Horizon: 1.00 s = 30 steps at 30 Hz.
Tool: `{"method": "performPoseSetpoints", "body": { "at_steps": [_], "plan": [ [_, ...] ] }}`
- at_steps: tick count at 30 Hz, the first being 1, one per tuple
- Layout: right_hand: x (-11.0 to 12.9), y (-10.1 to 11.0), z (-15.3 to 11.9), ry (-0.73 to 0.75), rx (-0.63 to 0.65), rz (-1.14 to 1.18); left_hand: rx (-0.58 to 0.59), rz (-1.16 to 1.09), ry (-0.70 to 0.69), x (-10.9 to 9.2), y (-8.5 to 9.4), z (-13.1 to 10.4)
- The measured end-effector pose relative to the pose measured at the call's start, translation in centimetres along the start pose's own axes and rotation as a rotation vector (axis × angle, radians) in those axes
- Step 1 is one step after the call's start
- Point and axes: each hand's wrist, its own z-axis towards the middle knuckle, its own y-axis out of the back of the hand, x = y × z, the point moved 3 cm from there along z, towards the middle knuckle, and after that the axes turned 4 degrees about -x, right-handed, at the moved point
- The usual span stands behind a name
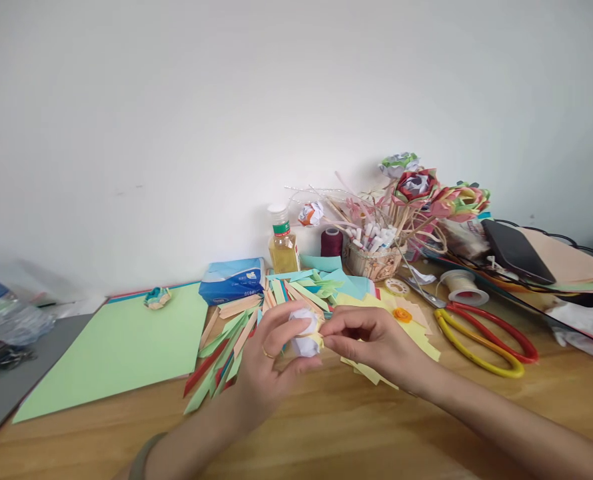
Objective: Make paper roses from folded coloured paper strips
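My left hand (276, 367) holds a small folded paper piece (305, 341), white with some pale yellow, between thumb and fingers. At the piece's right side, my right hand (361, 337) pinches its yellowish edge with thumb and forefinger. Loose folded paper strips (226, 353) in green, peach, red and blue lie behind and left of my left hand. Pale yellow paper pieces (371, 370) are spread beneath and behind my right hand, with a small orange paper curl (402, 315) on them.
Behind stand a bottle (283, 250), a blue tissue pack (232, 280) and a basket (374, 261) of paper flowers. Large scissors (481, 340) and a white spool (464, 288) lie right. Green sheets (121, 353) lie left.
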Motion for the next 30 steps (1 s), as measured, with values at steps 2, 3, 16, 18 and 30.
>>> {"method": "performPoseSetpoints", "body": {
  "at_steps": [2, 3, 16, 18, 30],
  "plan": [
    [0.1, 0.1, 0.1, 0.002, 0.009, 0.024, 0.003, -0.02, 0.007, 0.1, 0.0, 0.1],
    [0.1, 0.1, 0.1, 0.0, 0.016, 0.023, 0.006, -0.028, 0.007, 0.1, 0.0, 0.1],
    [-0.2, 0.2, 0.3, -0.166, 0.03, 0.07, 0.057, -0.072, 0.016, 0.1, -0.2, 0.0],
    [-0.3, 0.2, 0.3, -0.185, 0.034, 0.088, 0.072, -0.067, 0.021, 0.2, -0.2, 0.0],
    [-1.0, -0.3, 0.2, -0.243, 0.069, 0.155, 0.08, -0.018, -0.009, 0.6, -0.2, -0.4]
  ]
}}
